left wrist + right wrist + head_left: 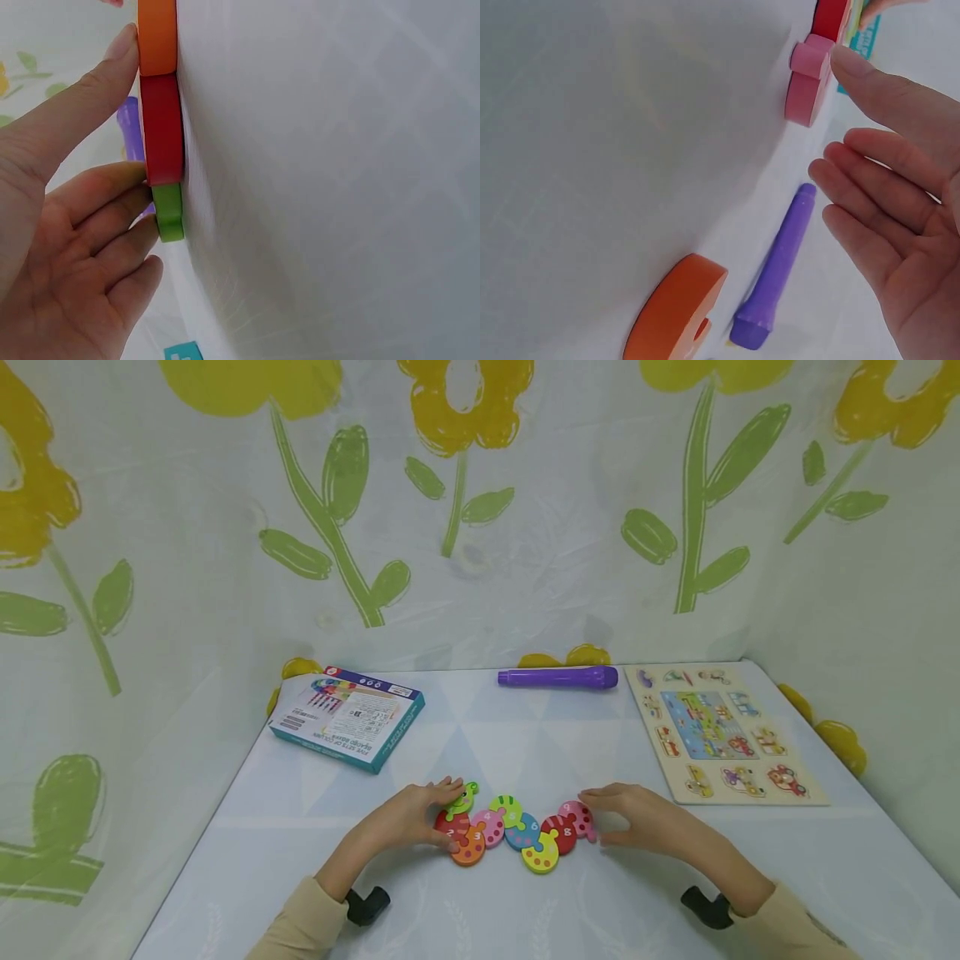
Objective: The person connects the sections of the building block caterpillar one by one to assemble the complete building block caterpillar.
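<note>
A jointed caterpillar puzzle (522,833) of numbered, coloured pieces lies in a wavy row on the table. At its left end, my left hand (412,817) rests with spread fingers near the green head piece (462,800). In the left wrist view its thumb touches the orange piece (157,37), and its fingertips reach the red piece (162,129) and the green piece's edge. My right hand (637,817) is loosely spread by the pink end piece (576,818). In the right wrist view its thumb meets the pink piece's edge; the other fingers hold nothing.
A flat box (348,718) lies at the back left. A purple microphone-shaped toy (558,677) lies along the back edge. A wooden picture board (723,735) is at the right. A notched orange piece (675,315) shows in the right wrist view. Flowered cloth surrounds the table.
</note>
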Available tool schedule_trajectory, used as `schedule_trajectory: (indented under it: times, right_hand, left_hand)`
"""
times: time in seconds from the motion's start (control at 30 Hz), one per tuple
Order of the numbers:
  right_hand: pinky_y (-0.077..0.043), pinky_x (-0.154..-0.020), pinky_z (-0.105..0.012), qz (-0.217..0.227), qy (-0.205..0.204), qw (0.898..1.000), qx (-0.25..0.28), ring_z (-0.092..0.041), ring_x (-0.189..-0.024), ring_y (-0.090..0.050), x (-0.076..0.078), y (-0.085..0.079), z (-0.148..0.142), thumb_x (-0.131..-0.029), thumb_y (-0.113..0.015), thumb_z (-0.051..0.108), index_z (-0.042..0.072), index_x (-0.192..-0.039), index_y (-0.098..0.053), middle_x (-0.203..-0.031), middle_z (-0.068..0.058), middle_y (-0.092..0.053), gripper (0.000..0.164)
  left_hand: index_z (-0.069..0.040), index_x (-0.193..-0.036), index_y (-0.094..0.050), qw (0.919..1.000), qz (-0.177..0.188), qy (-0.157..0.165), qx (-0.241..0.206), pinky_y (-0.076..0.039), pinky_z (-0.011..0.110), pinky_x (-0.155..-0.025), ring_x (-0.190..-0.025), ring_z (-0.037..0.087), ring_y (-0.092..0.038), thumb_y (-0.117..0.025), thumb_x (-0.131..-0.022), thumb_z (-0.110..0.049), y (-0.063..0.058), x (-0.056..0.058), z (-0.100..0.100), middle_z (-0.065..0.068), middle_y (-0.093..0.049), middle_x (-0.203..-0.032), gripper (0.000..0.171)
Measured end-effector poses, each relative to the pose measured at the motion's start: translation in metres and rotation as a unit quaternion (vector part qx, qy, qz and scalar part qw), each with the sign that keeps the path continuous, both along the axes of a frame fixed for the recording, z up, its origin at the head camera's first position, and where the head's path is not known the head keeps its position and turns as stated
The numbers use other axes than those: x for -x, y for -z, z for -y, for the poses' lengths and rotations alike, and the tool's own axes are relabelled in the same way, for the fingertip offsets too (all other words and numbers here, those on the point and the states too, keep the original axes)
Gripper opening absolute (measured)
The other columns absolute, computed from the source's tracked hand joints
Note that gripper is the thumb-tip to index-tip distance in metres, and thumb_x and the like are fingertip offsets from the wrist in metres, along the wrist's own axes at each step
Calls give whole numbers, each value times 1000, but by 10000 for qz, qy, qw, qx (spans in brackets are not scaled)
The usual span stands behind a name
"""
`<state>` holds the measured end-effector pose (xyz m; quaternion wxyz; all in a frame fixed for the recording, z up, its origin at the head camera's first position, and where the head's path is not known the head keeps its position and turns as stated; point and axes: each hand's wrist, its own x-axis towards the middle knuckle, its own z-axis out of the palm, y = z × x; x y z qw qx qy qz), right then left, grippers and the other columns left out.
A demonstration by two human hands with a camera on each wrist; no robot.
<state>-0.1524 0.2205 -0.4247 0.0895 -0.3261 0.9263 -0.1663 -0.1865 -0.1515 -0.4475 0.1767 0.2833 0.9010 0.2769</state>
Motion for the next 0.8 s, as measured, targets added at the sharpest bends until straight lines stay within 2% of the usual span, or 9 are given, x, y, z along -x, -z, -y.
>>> schedule_trajectory:
  times: [0.23, 0.43, 0.6, 0.8]
  right_hand:
    - [-51, -91, -46, 13, 196, 9998, 92, -34, -116, -57, -7, -2, -11, -78, -81, 19, 3, -129, -61, -129, -11, -61, 57]
    - [-56, -83, -38, -64, 314, 9992, 218, -34, -114, -59, -11, -2, -26, -78, -81, 17, 1, -129, -60, -128, -13, -61, 57]
    - [-51, -91, -46, -166, 413, 9987, 243, -34, -115, -58, -14, -1, -37, -78, -80, 16, 1, -127, -62, -128, -13, -62, 55]
    - [-52, -89, -46, -263, 717, 9969, 184, -32, -110, -61, -18, 0, -50, -78, -81, 19, 1, -125, -63, -123, -12, -65, 53]
  left_hand:
    - [-11, -144, -46, 10000, 9, 4, -55, -32, 53, -109, -139, 36, -31, -82, -73, -41, 2, 0, 0, 7, -38, -151, 85]
    - [-10, -143, -47, 10000, -71, -14, -36, -30, 51, -110, -141, 29, -29, -82, -73, -41, 3, -1, 1, 5, -39, -151, 85]
    - [-10, -143, -47, 9999, -103, -66, -28, -31, 51, -110, -140, 31, -30, -82, -73, -39, 3, -2, 1, 6, -39, -150, 84]
    - [-9, -143, -48, 9998, -143, -118, -17, -33, 52, -108, -139, 33, -32, -83, -72, -39, 3, -3, 0, 8, -40, -150, 84]
